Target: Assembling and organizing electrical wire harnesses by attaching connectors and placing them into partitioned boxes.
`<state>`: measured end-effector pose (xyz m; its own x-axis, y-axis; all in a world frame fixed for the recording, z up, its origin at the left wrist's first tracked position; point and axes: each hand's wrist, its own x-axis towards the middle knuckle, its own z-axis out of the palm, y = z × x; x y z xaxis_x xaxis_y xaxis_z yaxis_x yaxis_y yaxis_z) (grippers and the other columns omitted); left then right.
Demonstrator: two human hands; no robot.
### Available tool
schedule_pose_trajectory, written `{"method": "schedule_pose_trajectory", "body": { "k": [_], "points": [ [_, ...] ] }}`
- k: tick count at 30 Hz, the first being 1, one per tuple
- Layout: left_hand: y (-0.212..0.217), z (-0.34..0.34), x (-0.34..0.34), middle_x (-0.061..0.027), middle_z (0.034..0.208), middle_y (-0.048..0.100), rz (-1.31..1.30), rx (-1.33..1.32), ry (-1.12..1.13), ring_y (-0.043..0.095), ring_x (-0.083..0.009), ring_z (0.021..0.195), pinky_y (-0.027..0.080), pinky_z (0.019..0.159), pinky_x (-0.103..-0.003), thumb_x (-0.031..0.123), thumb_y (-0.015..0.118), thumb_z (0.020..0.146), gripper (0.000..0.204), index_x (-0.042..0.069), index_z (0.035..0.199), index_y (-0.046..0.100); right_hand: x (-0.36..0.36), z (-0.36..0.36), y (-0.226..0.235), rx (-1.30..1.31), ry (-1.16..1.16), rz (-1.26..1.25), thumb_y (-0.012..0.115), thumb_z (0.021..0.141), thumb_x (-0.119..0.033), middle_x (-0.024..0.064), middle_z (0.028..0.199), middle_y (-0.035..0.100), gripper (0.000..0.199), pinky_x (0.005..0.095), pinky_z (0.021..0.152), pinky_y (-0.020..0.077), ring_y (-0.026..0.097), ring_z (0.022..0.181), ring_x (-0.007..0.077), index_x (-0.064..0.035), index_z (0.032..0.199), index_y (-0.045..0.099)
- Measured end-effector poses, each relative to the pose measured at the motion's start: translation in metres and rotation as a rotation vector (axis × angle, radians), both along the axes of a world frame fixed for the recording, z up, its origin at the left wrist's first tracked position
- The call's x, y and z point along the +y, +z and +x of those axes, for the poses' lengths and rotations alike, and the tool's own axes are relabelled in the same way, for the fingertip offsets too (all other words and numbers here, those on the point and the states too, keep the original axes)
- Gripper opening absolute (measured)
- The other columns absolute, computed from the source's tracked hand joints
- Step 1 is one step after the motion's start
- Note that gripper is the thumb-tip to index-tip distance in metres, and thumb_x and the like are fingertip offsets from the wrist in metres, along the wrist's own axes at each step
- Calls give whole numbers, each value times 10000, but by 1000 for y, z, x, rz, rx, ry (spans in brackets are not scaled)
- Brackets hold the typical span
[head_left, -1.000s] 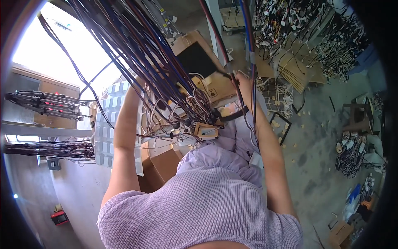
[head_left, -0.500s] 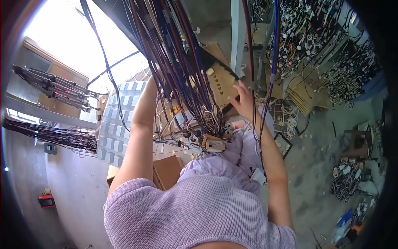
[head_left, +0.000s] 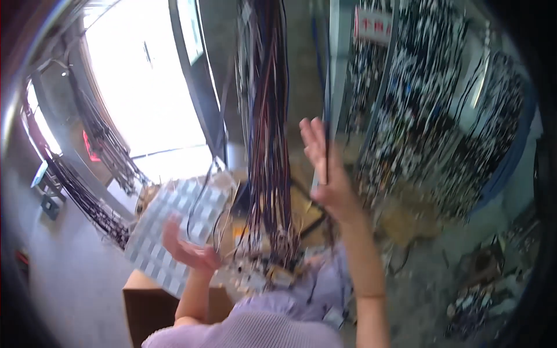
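A long bundle of wires [head_left: 270,122], dark, red-brown, blue and white, hangs in front of me, its connector ends [head_left: 278,249] gathered low near my lap. My right hand [head_left: 326,171] is raised to the right of the bundle, fingers stretched upward and nothing seen in it. A thin dark cable hangs across its palm; whether they touch I cannot tell. To the left of the bundle, my left hand [head_left: 188,249] is held up in front of a pale board of raised square blocks [head_left: 197,200]. Its fingers are spread and somewhat blurred, with nothing visible in them.
An open cardboard box [head_left: 145,313] stands at lower left. Other wire bundles [head_left: 81,191] hang at the far left, beside a bright doorway [head_left: 133,75]. Dense wire harnesses [head_left: 418,104] hang at the right behind a metal post [head_left: 342,75]. Cardboard [head_left: 409,217] lies below them.
The view has tilted up. My left hand, hidden behind the wires before, has come back to the left into sight. My right hand has risen beside the hanging cable.
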<state>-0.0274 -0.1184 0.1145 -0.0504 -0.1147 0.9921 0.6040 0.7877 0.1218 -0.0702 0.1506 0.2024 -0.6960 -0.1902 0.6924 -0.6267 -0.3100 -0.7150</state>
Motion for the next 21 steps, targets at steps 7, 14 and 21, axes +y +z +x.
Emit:
{"method": "schedule_pose_trajectory", "body": {
  "k": [7, 14, 21],
  "points": [
    [114, -55, 38, -197, 1541, 104, -87, -515, -802, 71, -292, 1439, 78, 1148, -402, 573, 323, 937, 825, 19, 1486, 52, -88, -21, 30, -31, -181, 163, 724, 832, -249, 81, 977, 594, 539, 293, 776, 501, 604, 866, 147, 2, 1214, 439],
    [326, -115, 92, -105, 987, 653, -133, -937, -1628, 624, -191, 921, 487, 830, -315, 380, 637, 863, 485, 28, 1186, 555, -105, 12, -41, -320, 265, 139, 644, 881, -131, 18, 595, 490, 146, 272, 524, 462, 541, 544, 116, -32, 878, 537],
    [287, -249, 96, -218, 1380, 377, 401, -377, -430, 369, -341, 1296, 327, 1055, -415, 569, 728, 676, 1047, -25, 1391, 247, -94, 65, -86, -419, -53, -4, 563, 952, -265, -40, 590, 464, 277, 236, 499, 344, 421, 536, 40, -45, 783, 559]
  ]
}}
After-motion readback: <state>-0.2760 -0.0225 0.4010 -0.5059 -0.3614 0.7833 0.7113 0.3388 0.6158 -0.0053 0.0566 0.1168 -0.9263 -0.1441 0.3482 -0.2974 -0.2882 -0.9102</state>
